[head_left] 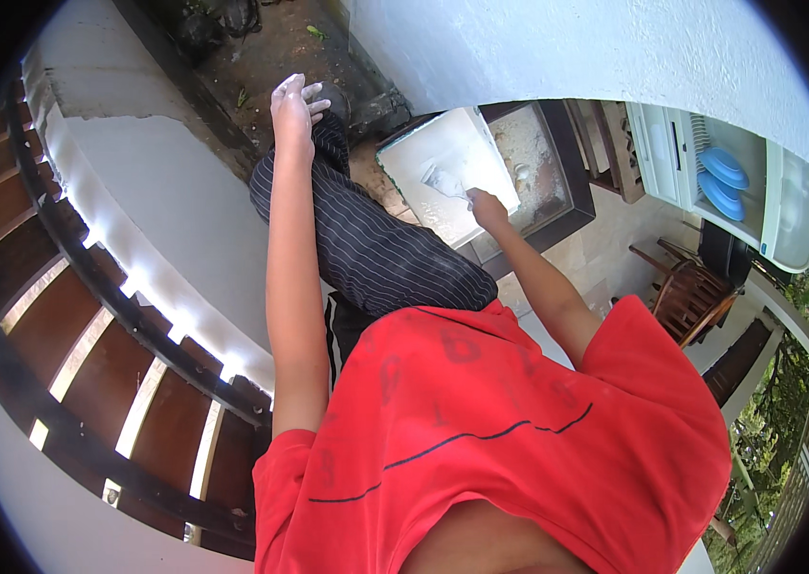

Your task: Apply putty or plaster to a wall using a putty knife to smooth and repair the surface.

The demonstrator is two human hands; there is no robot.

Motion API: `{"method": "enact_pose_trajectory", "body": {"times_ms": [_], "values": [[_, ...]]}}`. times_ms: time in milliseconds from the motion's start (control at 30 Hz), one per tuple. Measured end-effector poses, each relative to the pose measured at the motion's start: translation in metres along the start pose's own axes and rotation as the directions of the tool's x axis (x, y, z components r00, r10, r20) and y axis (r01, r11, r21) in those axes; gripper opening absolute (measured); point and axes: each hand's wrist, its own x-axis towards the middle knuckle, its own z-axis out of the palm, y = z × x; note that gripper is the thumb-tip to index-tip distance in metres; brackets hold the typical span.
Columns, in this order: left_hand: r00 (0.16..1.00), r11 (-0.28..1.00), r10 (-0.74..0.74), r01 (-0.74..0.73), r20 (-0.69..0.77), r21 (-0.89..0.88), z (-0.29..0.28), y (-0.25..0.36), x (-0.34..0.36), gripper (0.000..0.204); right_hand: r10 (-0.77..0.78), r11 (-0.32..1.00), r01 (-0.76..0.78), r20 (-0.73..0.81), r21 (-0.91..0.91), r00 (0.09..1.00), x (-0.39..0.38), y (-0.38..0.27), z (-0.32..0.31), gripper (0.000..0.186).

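Observation:
My right hand [487, 209] grips the handle of a flat scraper [444, 180], whose blade is in the white powder or paste in a square, pale container [410, 158]. That container lies on a dark-framed square surface [569, 170] dusted with off-white material. My left hand [295, 113], whitened at the fingers, is raised above my striped-trousered leg [380, 258], with its fingers apart and nothing in them.
A white dish cabinet [770, 182] with blue plates [720, 196] stands to the right, near a wooden chair [691, 298]. A white wall [557, 48] bounds the far side. A slatted wooden railing [98, 364] and pale ledge [165, 210] run along my left.

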Motion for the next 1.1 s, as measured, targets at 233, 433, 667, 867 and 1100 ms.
{"method": "enact_pose_trajectory", "body": {"times_ms": [233,433,667,867,1100], "values": [[0.997,0.999,0.035,-0.034,0.065,-0.021,0.015,0.001,0.002,0.039,-0.162,0.853,0.33,-0.395,0.405,0.904,-0.007,0.012,0.01,0.025],[0.996,0.997,0.068,-0.07,-0.052,-0.043,0.02,-0.032,0.007,0.041,-0.134,0.62,0.419,-0.437,0.663,0.889,-0.021,-0.106,-0.043,0.028],[0.998,0.982,0.023,-0.032,-0.05,-0.184,0.065,-0.014,0.004,0.038,-0.282,0.408,0.582,-0.509,0.704,0.813,-0.007,-0.253,-0.174,0.031],[0.975,0.974,0.222,-0.219,0.033,-0.064,0.104,-0.032,0.013,0.035,-0.272,0.299,0.271,-0.191,0.915,0.943,0.039,-0.328,-0.229,0.03],[0.8,0.762,0.513,-0.592,0.312,0.263,0.108,-0.027,-0.008,0.035,-0.158,0.09,0.158,-0.143,0.983,0.977,0.082,-0.34,-0.229,0.027]]}}
